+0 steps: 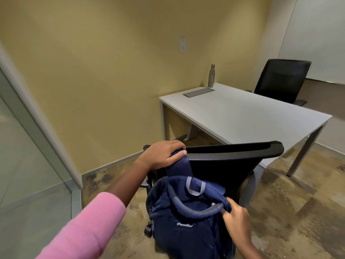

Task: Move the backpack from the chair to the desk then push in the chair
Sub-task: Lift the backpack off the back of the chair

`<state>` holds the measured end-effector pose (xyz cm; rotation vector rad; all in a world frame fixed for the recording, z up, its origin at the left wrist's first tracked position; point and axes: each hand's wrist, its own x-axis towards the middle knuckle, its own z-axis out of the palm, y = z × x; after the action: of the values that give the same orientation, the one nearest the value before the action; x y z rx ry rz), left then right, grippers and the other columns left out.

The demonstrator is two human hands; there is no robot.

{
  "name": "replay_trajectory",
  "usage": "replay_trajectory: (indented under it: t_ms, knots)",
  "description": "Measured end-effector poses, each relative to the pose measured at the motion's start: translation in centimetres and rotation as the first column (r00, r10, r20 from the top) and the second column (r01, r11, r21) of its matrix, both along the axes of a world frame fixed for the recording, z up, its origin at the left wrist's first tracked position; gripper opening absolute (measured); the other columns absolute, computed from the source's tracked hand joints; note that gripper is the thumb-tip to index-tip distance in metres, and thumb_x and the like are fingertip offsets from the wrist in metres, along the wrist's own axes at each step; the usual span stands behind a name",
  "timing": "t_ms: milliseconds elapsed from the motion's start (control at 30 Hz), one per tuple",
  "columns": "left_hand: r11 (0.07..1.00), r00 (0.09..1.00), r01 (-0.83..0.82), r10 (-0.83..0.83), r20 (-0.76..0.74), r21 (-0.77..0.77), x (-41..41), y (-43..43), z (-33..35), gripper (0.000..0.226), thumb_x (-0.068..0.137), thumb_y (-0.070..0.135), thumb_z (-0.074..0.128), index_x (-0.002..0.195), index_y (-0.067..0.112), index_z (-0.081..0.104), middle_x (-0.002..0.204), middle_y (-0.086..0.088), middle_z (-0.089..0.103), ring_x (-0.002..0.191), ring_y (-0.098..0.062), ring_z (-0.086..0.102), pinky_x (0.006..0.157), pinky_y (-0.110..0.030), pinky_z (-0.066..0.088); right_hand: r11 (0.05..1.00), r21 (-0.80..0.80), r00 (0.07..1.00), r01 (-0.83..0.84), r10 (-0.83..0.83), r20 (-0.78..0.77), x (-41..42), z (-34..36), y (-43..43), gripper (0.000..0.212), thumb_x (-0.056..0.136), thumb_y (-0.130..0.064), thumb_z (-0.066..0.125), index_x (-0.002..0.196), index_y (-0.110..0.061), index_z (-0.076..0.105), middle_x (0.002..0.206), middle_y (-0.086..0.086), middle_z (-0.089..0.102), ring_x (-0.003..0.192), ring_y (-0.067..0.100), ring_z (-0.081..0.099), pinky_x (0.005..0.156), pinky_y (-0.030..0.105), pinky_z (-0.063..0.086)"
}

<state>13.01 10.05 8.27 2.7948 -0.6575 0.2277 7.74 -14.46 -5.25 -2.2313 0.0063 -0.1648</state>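
The backpack is on the seat of the near chair, standing roughly upright with its long axis running from the seat up toward the chair's back. Both hands are already on it. The left hand is closed around the top of a shoulder strap, which is pulled up taut just beside the top rim of the chair back. The right hand is lower and nearer the body, its fingers pinched on the upper right edge of the bag beside the curved carry handle.

The desk lies straight ahead, beyond the chair back, so the bag has to rise above that rim and travel forward to reach the near edge of the tabletop. The left hand is the higher one and nearer the desk, so it probably carries the lift while the right steadies. The near part of the tabletop is bare; a metal bottle stands at its far left corner, well apart from the likely landing spot. The chair is not yet pushed in
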Motion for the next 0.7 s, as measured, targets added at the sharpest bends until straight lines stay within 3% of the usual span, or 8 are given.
replay_trajectory:
  t_ms: [167,300,467,567,633,700]
  knots:
    - [0.997,1.0,-0.019,0.02,0.002,-0.078,0.2,2.9,-0.1,0.033,0.091,0.041,0.028,0.099,0.02,0.051,0.102,-0.004,0.062,0.087,-0.02,0.054,0.071,-0.03,0.04,0.999,-0.007,0.994,0.054,-0.053,0.091,-0.1,1.3,1.8,0.019,0.07,0.001,0.071,0.088,-0.003,0.069,0.065,0.025,0.067,0.068,0.042,0.064,0.06,0.045,0.045]
    - [0.985,0.998,-0.056,0.06,0.015,-0.161,-0.2,5.1,-0.3,0.036,0.091,0.039,0.026,0.101,0.016,0.053,0.103,-0.006,0.063,0.084,-0.018,0.052,0.072,-0.027,0.037,0.997,0.036,0.982,0.074,-0.08,0.172,0.1,2.7,3.1,0.02,0.068,0.002,0.071,0.083,-0.011,0.071,0.064,0.017,0.07,0.063,0.025,0.062,0.058,0.04,0.045]
    - [0.931,0.983,-0.174,0.183,-0.001,-0.321,-1.1,8.5,-1.3,0.041,0.09,0.04,0.024,0.099,0.013,0.053,0.097,-0.007,0.062,0.083,-0.016,0.05,0.065,-0.021,0.031,0.996,0.062,0.969,0.058,-0.071,0.238,0.1,4.9,5.3,0.016,0.069,-0.001,0.069,0.077,-0.015,0.069,0.052,0.0,0.059,0.054,0.017,0.053,0.054,0.038,0.044]
    - [0.847,0.967,-0.24,0.254,-0.036,-0.474,-2.2,10.1,-2.8,0.043,0.09,0.043,0.021,0.1,0.02,0.056,0.095,0.004,0.061,0.087,-0.013,0.054,0.07,-0.012,0.036,0.996,0.082,0.972,0.025,-0.044,0.231,0.2,6.0,6.8,0.016,0.07,0.001,0.069,0.078,-0.012,0.07,0.057,0.008,0.066,0.058,0.024,0.059,0.059,0.043,0.048]
    - [0.739,0.948,-0.3,0.304,-0.098,-0.603,-3.3,10.7,-4.4,0.047,0.09,0.046,0.019,0.098,0.023,0.059,0.097,0.006,0.062,0.091,-0.009,0.058,0.078,-0.015,0.041,0.995,0.099,0.974,0.006,-0.028,0.226,0.1,6.3,7.8,0.015,0.07,0.002,0.067,0.076,-0.012,0.07,0.058,0.008,0.066,0.058,0.026,0.06,0.058,0.04,0.046]
    - [0.606,0.928,-0.354,0.324,-0.185,-0.712,-4.7,10.7,-6.6,0.045,0.089,0.049,0.019,0.092,0.033,0.06,0.096,0.01,0.064,0.092,0.0,0.058,0.077,-0.01,0.043,0.994,0.106,0.974,0.001,-0.025,0.225,0.1,6.6,8.8,0.014,0.07,0.001,0.067,0.073,-0.013,0.069,0.054,0.003,0.062,0.054,0.023,0.055,0.054,0.033,0.04]
